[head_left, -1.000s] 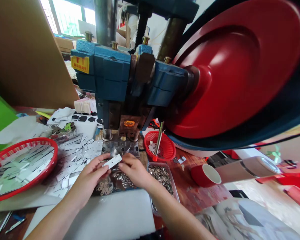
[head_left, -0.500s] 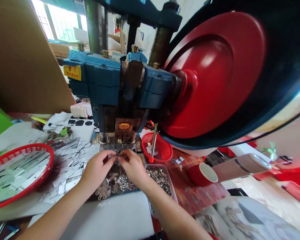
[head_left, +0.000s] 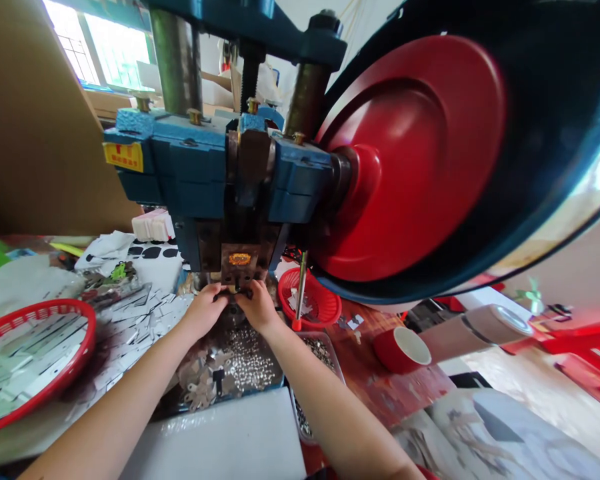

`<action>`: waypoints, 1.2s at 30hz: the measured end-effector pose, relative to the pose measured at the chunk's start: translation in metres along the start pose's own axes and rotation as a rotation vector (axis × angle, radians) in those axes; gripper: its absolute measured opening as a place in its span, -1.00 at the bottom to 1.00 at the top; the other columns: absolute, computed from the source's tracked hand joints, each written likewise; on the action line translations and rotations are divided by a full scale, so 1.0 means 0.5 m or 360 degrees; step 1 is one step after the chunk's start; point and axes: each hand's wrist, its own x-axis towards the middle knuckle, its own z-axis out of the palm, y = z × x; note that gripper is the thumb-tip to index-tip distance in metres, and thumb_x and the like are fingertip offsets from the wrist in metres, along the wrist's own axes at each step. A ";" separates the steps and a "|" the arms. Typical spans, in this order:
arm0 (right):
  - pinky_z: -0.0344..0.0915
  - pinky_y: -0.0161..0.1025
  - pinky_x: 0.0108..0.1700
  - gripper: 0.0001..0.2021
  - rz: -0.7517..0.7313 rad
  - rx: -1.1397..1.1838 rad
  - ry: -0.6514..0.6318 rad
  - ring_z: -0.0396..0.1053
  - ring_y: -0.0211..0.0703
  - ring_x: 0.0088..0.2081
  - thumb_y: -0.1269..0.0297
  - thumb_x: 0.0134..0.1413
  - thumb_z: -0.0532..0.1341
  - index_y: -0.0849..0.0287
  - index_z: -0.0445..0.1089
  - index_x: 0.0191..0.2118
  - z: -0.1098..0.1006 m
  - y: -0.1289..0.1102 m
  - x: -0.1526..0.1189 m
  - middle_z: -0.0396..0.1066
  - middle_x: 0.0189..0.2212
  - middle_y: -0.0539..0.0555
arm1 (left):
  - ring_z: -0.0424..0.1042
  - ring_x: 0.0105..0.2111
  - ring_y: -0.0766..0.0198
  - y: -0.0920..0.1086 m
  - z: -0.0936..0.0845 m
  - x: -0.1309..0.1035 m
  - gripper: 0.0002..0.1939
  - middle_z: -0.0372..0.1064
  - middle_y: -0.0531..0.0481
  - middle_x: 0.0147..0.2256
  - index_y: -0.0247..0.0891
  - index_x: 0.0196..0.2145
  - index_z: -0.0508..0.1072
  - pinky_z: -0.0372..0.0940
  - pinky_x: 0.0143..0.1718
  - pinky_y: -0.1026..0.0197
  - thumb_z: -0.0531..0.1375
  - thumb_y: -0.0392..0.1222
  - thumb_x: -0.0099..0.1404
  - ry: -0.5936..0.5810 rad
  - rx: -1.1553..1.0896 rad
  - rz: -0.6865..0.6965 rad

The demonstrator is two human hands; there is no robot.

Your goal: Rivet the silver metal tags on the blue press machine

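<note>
My left hand (head_left: 206,312) and my right hand (head_left: 258,308) are close together under the ram (head_left: 239,263) of a blue press (head_left: 180,160). Both have thumb and fingers pinched together at the die area. Whatever they hold is too small and too hidden to name. Just below my hands lie shiny small metal pieces (head_left: 250,360) and, to their left, flat metal plates with rounded ends (head_left: 200,387). My right forearm passes over a clear plastic box (head_left: 341,377) of small metal parts.
A red basket (head_left: 91,333) of flat metal strips stands left, beside loose strips (head_left: 135,327). A smaller red basket (head_left: 330,310), a red cup (head_left: 403,350) and a thermos (head_left: 480,330) are right. The large red flywheel (head_left: 420,167) overhangs the right side. White foam (head_left: 220,440) lies in front.
Both hands have moved forward, away from me, from in front of the die to beneath the ram. More of the small metal parts shows behind them. The view has shifted slightly.
</note>
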 end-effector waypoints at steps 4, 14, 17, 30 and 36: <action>0.28 -0.21 -0.04 -0.82 -0.0041 0.0025 0.0080 0.34 -0.13 -0.15 0.43 -0.04 0.22 0.17 0.45 -0.24 -0.013 -0.004 -0.023 0.38 -0.24 0.07 | 0.35 0.00 0.08 0.012 -0.031 -0.024 -0.65 0.43 -0.10 -0.07 -0.26 -0.11 0.45 0.20 0.07 0.08 0.07 -0.12 0.20 0.0076 0.0053 0.0019; 0.28 -0.18 -0.08 -0.86 -0.0021 0.0051 -0.0009 0.37 -0.13 -0.20 0.35 0.05 0.12 0.13 0.44 -0.33 -0.107 0.034 -0.144 0.39 -0.32 0.04 | 0.39 -0.16 0.13 -0.068 -0.108 -0.195 -0.74 0.41 -0.01 -0.17 -0.06 -0.17 0.48 0.24 -0.07 0.09 0.11 -0.02 0.23 -0.0511 0.0576 0.0198; 0.27 -0.17 -0.07 -0.86 0.0015 0.0088 -0.0014 0.37 -0.12 -0.19 0.35 0.04 0.12 0.13 0.43 -0.34 -0.110 0.047 -0.153 0.42 -0.33 0.04 | 0.38 -0.18 0.14 -0.079 -0.096 -0.199 -0.77 0.39 -0.02 -0.18 -0.09 -0.21 0.48 0.24 -0.09 0.10 0.13 -0.04 0.21 -0.0512 0.0573 0.0190; 0.30 -0.16 -0.06 -0.82 -0.0254 -0.0400 0.0016 0.37 -0.11 -0.19 0.40 0.15 0.10 0.13 0.46 -0.25 -0.106 0.071 -0.139 0.45 -0.29 0.07 | 0.41 -0.24 0.19 -0.083 -0.106 -0.198 -0.77 0.44 0.03 -0.31 -0.16 -0.45 0.43 0.23 -0.16 0.20 0.07 -0.03 0.21 -0.0535 0.0334 -0.0117; 0.31 -0.17 -0.12 -0.80 -0.0564 -0.1035 -0.0121 0.34 -0.08 -0.18 0.39 0.17 0.15 0.04 0.48 -0.16 -0.095 0.059 -0.139 0.44 -0.26 0.08 | 0.46 -0.30 0.20 -0.077 -0.111 -0.210 -0.74 0.50 0.10 -0.33 -0.10 -0.31 0.42 0.23 -0.25 0.23 0.03 0.05 0.23 -0.0431 0.0389 -0.0438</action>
